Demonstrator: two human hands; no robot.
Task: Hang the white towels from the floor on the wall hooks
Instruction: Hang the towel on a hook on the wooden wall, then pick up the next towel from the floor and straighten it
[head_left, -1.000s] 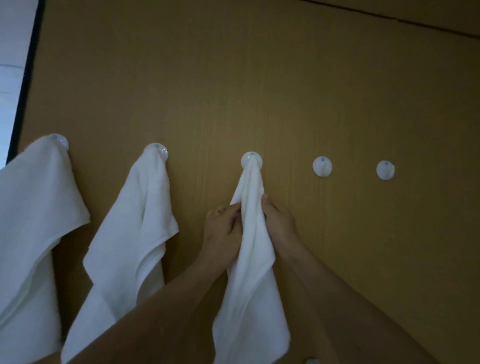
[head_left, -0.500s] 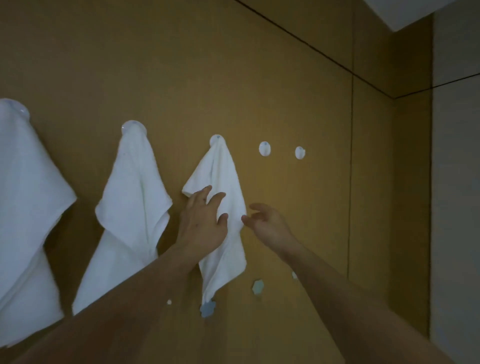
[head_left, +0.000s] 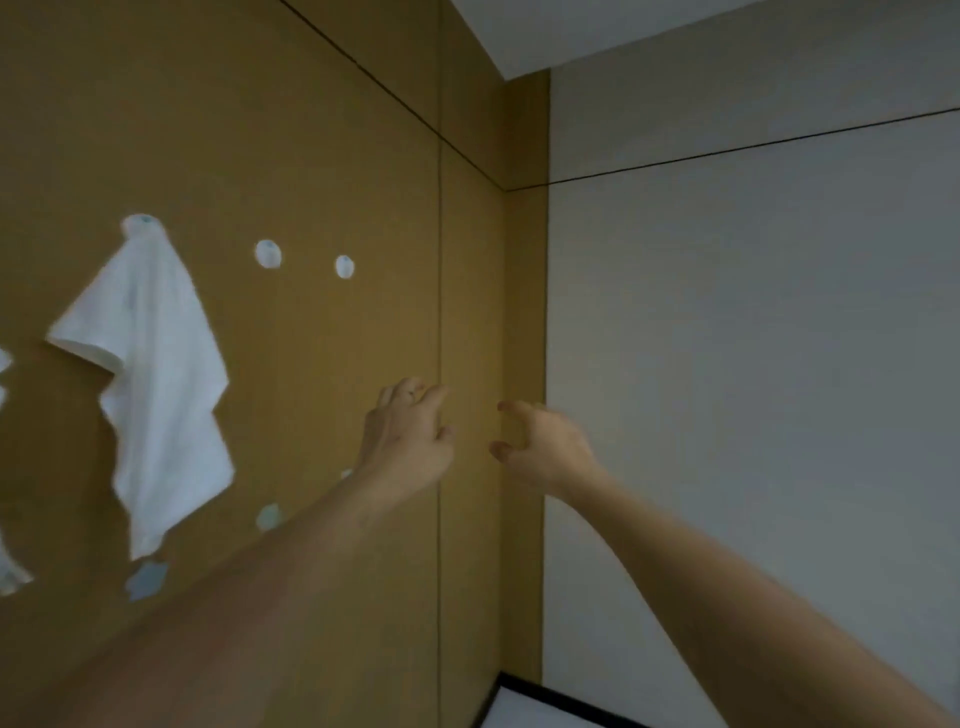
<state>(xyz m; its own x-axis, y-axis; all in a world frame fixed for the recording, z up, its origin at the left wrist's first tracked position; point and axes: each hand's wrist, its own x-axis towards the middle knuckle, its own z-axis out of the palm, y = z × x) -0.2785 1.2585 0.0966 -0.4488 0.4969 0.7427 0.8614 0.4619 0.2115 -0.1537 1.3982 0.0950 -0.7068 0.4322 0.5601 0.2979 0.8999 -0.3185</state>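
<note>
Both hands have been drawn off the hung towel (head_left: 156, 384) and carried rightward, and the view has been swung toward the room corner. The left hand (head_left: 408, 439) is held in the air with fingers loosely spread and nothing gripped; the right hand (head_left: 545, 441) is held just beside it, fingers loosely curled, likewise empty. Neither hand is seen to touch the brown wall panel (head_left: 311, 130) behind them.

Outward from the hands, 2 bare hooks (head_left: 268, 254) are seen up and to the left, the farther one (head_left: 344, 266) nearer the left hand. Further left, the towel is draped from its own hook (head_left: 141, 222), long axis running downward, 1 corner jutting left. Slivers of another white towel (head_left: 4, 571) are cut off at the left edge.

The floor towels are not in view; only a strip of pale floor (head_left: 545, 714) is visible at the corner below. They are judged to lie downward from both hands, probably to the right, which would put the right hand nearer. With 2 hooks unfilled, the task is judged to be past halfway.
</note>
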